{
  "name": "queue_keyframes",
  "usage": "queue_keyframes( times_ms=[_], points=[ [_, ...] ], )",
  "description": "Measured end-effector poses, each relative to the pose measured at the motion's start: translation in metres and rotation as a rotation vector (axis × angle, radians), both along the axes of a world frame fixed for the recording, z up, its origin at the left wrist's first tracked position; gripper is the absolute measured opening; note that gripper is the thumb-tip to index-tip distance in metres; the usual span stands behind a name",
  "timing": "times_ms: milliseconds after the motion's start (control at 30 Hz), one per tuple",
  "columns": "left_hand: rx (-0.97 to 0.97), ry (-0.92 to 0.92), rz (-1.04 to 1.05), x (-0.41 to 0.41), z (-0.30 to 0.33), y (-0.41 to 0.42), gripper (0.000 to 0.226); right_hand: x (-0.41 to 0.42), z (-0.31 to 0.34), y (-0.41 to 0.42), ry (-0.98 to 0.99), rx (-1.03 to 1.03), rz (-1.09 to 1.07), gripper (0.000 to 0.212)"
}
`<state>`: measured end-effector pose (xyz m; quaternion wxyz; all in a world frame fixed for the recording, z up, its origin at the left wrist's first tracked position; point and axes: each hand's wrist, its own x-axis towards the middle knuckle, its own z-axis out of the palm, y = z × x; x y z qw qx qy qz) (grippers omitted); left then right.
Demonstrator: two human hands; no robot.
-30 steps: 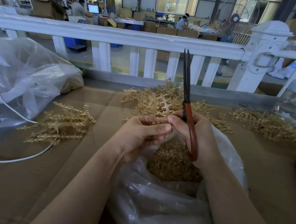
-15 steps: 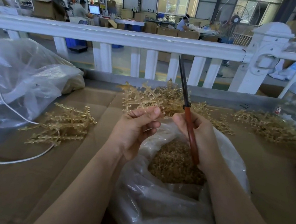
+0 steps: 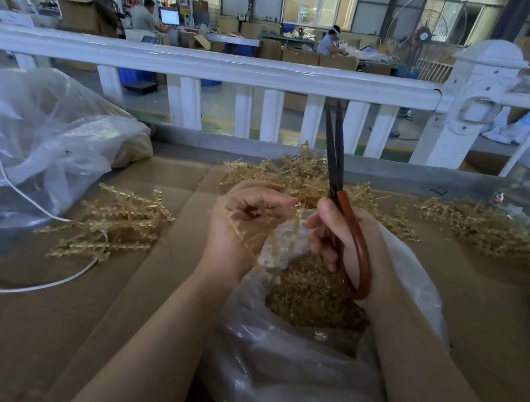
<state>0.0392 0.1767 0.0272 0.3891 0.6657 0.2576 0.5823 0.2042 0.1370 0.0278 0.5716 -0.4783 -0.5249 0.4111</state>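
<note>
The cardboard-covered desk [image 3: 146,319] looked the same as a second before. So did the big clear bag [image 3: 287,383] of snipped gold bits sitting between the arms. The heap [image 3: 292,174] of gold plastic sprigs behind it was where the action was. Half a second earlier the left hand [image 3: 241,227] was pinching at that heap. By this frame it had come back over the bag's mouth with one sprig [image 3: 250,238] in its grip, fingers curled round it and all blurry from the move.

The right hand [image 3: 347,242] had its grip wrapped round the red handles of the scissors [image 3: 334,162], tips pointing up at the railing [image 3: 206,63]. The blades, shut a moment ago, stood a little apart.

My read: the last piece was finished, a fresh one got fetched, and the next cut was being lined up so the bits would drop straight in the bag.
</note>
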Motion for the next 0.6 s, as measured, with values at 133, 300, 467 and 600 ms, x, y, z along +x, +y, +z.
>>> queue_keyframes(
  times_ms=[133,300,467,600],
  points=[
    [0.121,0.012,-0.027,-0.002,-0.001,-0.003,0.039,0.0,0.006,-0.003,-0.116,-0.064,0.057,0.03],
    [-0.296,-0.12,-0.067,0.002,0.002,0.001,0.033,-0.006,0.005,0.0,-0.037,-0.063,-0.004,0.016],
    [-0.784,-0.165,-0.445,-0.019,0.005,0.011,0.089,-0.004,0.004,0.001,0.047,-0.024,-0.093,0.014],
    [-0.516,0.225,-0.488,-0.01,0.0,0.007,0.035,-0.005,0.003,0.002,0.039,-0.033,-0.131,0.013]
  ],
)
